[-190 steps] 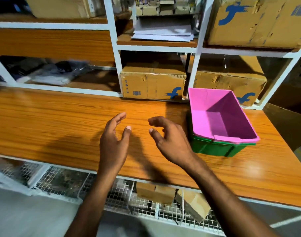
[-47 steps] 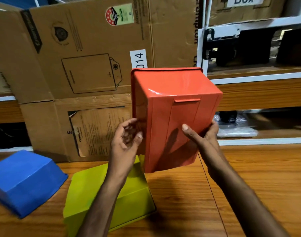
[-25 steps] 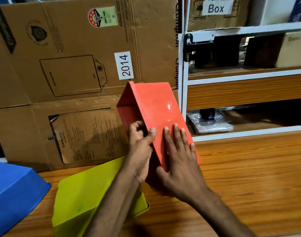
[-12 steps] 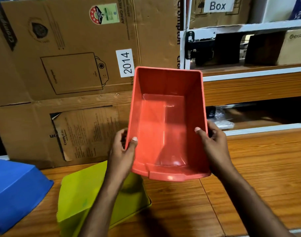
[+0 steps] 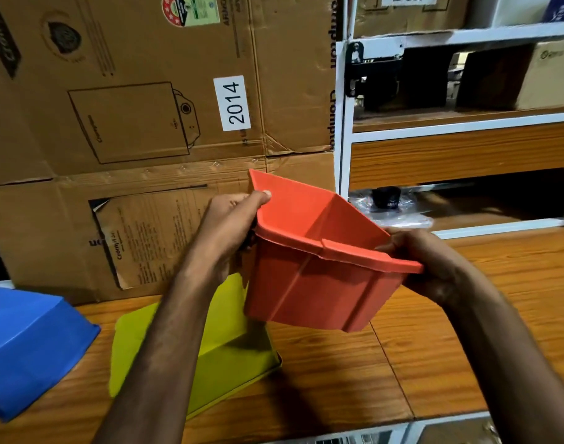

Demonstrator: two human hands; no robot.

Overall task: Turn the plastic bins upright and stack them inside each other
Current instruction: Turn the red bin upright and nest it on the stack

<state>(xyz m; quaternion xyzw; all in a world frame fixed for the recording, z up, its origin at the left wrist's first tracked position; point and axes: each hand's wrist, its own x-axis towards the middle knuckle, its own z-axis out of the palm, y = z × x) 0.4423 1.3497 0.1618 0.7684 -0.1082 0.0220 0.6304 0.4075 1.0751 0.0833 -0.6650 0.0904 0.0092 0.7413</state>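
I hold an orange plastic bin [image 5: 312, 283] in the air above the wooden table [image 5: 434, 363], its opening facing up and slightly tilted. My left hand [image 5: 229, 222] grips its far left rim, thumb over the edge. My right hand [image 5: 425, 261] grips the near right rim corner. Under my left forearm a yellow-green bin [image 5: 223, 363] lies upside down on the table. A blue bin [image 5: 27, 347] lies upside down at the left edge, partly cut off by the frame.
Large cardboard boxes [image 5: 146, 123] stand against the back of the table on the left. A white metal shelf rack [image 5: 344, 123] with wooden boards and boxes rises at the back right. The table's front edge [image 5: 434, 418] runs along the bottom.
The orange bin was upside down, then tipped toward me showing its inside; now it sits lower in my hands with its opening upward. The yellow-green and blue bins have not moved.
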